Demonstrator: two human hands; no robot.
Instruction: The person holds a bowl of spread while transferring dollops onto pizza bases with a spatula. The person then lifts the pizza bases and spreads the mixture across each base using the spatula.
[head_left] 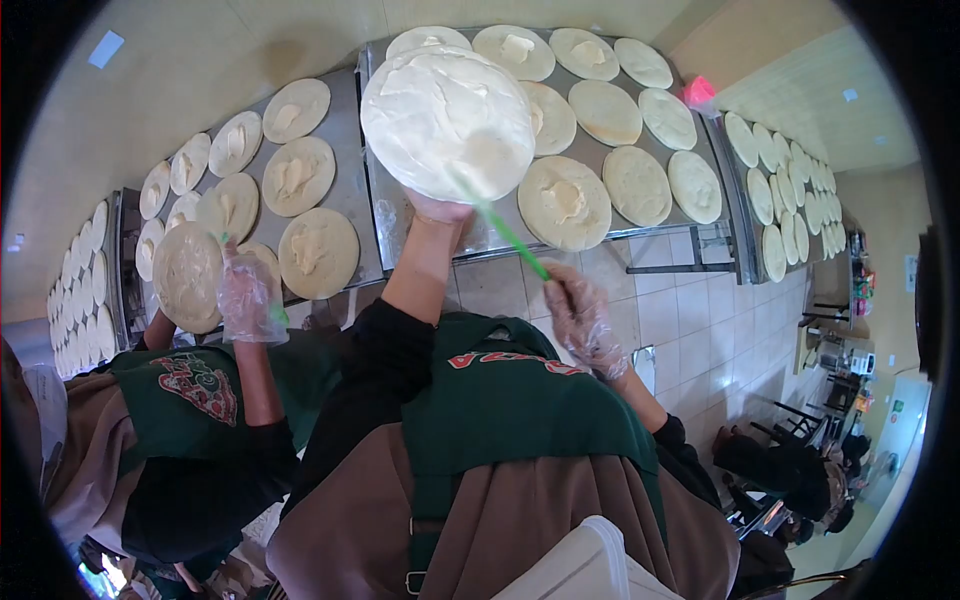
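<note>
My left hand (440, 207) is under a round flatbread (447, 125), supporting it above the metal table; most of the fingers are hidden beneath it. White cream covers nearly the whole upper face of the bread. In a clear plastic glove, my right hand (582, 318) is closed around the handle of a green spatula (515, 240). The spatula's blurred blade meets the cream at the bread's near edge. Around the held bread, more round flatbreads (565, 203) lie on the table, several with a dollop of cream in the middle.
A co-worker at left holds another flatbread (189, 277) and a green tool in a gloved hand (250, 295). Metal tables (374, 245) with rows of flatbreads extend to both sides. A pink bag (699, 92) sits at the right table's corner. People (790, 470) are farther off at right.
</note>
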